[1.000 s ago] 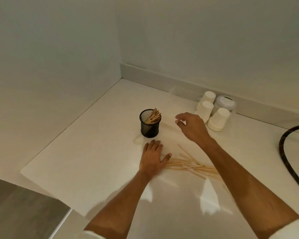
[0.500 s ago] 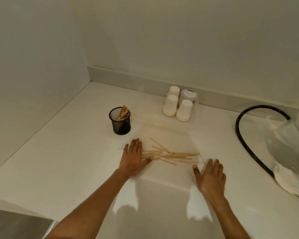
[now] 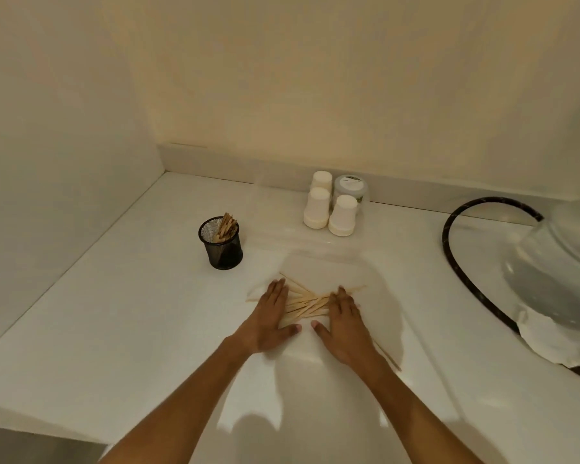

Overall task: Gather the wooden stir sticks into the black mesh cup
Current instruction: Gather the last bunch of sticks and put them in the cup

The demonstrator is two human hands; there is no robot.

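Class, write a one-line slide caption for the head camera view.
Left hand and right hand press flat on scattered wooden stir sticks beside a black mesh cup.

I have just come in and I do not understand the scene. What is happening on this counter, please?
A person is collecting wooden stir sticks scattered on a white counter. The left hand and the right hand lie flat on either side of the loose pile, fingers straight, as if to sweep it together. The black mesh cup, to the left and further back, already holds some sticks. One stray stick lies beside the right wrist.
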